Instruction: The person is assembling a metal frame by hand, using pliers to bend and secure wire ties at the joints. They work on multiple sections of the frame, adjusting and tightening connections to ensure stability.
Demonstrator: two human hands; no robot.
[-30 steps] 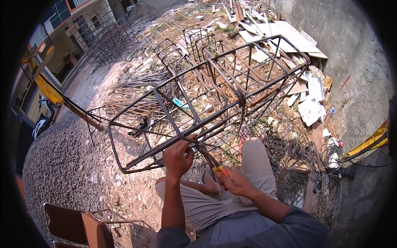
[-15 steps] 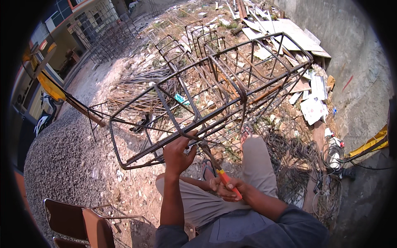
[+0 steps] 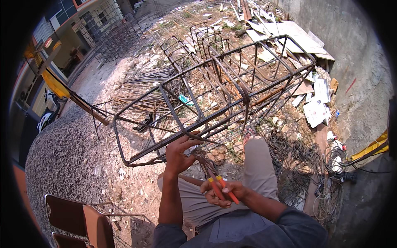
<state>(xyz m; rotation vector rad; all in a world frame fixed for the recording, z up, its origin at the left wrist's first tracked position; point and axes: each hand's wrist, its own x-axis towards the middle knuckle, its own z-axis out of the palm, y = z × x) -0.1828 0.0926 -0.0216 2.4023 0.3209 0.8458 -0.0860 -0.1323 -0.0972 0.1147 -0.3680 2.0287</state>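
A long cage of dark steel rebar (image 3: 223, 108) with square stirrups stretches diagonally in front of me. My left hand (image 3: 178, 155) is at its near lower bar, with fingers curled against the steel close to a stirrup joint. Whether a thin wire is also between those fingers is too small to tell. In my right hand (image 3: 223, 194) is a pair of pincers (image 3: 216, 186) with orange-red grips and yellow collars. Their handles are spread apart. The metal jaws (image 3: 199, 155) point up toward the cage, just right of my left fingers and below the bar.
Rebar stirrups and rods (image 3: 144, 89) lie beyond the cage. A gravel heap (image 3: 66, 153) and a brown chair (image 3: 68, 211) are on the left. Tangled wire (image 3: 295, 159), broken boards (image 3: 289, 39) and a concrete wall (image 3: 355, 53) occupy the right. A yellow strap (image 3: 56, 84) hangs at left.
The pincers' handles have spread apart, and their jaws have dropped slightly away from the bar. My left hand stays at the same bar. The whole view has shifted slightly.
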